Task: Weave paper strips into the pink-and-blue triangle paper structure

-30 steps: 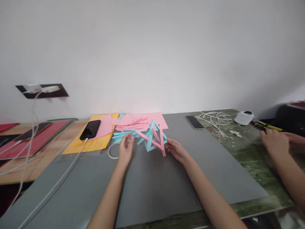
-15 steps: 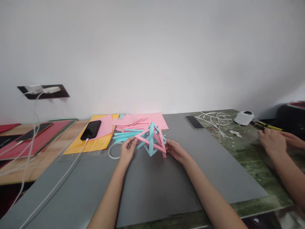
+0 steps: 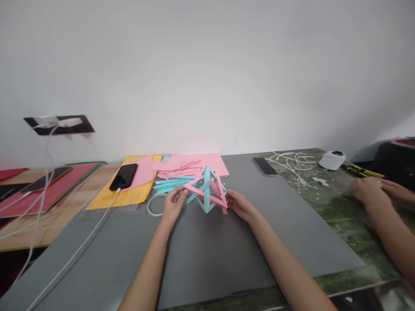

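Head view: we have the pink-and-blue paper-strip frame (image 3: pixel 206 194) near the middle of the frame, between our two hands and over the grey surface (image 3: pixel 220 259); whether its lowest blue point touches that surface or hangs just above, we cannot tell. Our left hand (image 3: pixel 173 205) has its grip closed, thumb and fingertips pinching the pink corner at the left. Our right hand (image 3: pixel 240 204) meets the opposite side, but the fingertips are partly hidden by the strips there, so we cannot tell whether that grip is clamped on a strip or merely resting against it. To handle this well, we should pinch close to the corners, where the strips cross and are probably stiffest, rather than in the middle of a strip, which could buckle. Light, equal pressure from both sides seems best, since squeezing inward might skew the open triangles or loosen a joint. Turning it calls for both wrists moving together, so that neither side twists against the other. We would also do well to lift it clear of the loose blue strips (image 3: pixel 171 184) and the white ring (image 3: pixel 148 207), left of centre, because a trailing corner could snag or drag them.
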`<control>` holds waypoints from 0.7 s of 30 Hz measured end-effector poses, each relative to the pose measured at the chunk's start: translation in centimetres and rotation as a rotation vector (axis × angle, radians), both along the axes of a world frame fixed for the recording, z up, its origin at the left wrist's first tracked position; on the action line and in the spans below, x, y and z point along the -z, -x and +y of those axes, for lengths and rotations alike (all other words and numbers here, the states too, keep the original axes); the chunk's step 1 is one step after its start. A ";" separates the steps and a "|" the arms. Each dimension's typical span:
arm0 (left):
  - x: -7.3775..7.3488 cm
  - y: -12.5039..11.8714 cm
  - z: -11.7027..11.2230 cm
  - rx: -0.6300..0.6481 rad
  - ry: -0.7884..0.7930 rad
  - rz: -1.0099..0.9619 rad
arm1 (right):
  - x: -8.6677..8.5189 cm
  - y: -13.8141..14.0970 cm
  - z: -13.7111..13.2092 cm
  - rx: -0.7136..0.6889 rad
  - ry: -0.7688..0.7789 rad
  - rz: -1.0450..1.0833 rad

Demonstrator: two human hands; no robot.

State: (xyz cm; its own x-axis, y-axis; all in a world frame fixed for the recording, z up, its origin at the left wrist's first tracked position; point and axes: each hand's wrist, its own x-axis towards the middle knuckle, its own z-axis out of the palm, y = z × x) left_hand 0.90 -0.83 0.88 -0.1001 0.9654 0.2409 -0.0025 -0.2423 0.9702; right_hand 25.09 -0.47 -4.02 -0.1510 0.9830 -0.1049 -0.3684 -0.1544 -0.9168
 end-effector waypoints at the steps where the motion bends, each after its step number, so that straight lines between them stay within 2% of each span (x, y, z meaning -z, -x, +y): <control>1: -0.1 0.0 -0.1 -0.001 -0.003 -0.002 | 0.0 0.0 0.0 -0.005 0.014 0.013; 6: -0.3 0.0 -0.1 -0.013 -0.013 -0.001 | -0.3 0.1 -0.1 0.007 0.055 0.062; 12: 0.1 0.3 0.3 -0.079 -0.094 0.056 | -1.2 0.3 -0.3 0.114 -0.015 0.101; 16: -0.1 0.3 0.4 -0.066 -0.053 0.059 | -1.5 0.3 -0.3 0.185 -0.099 0.079; 21: -0.1 0.1 0.3 -0.075 -0.010 0.028 | -1.0 0.4 -0.1 0.230 -0.136 -0.003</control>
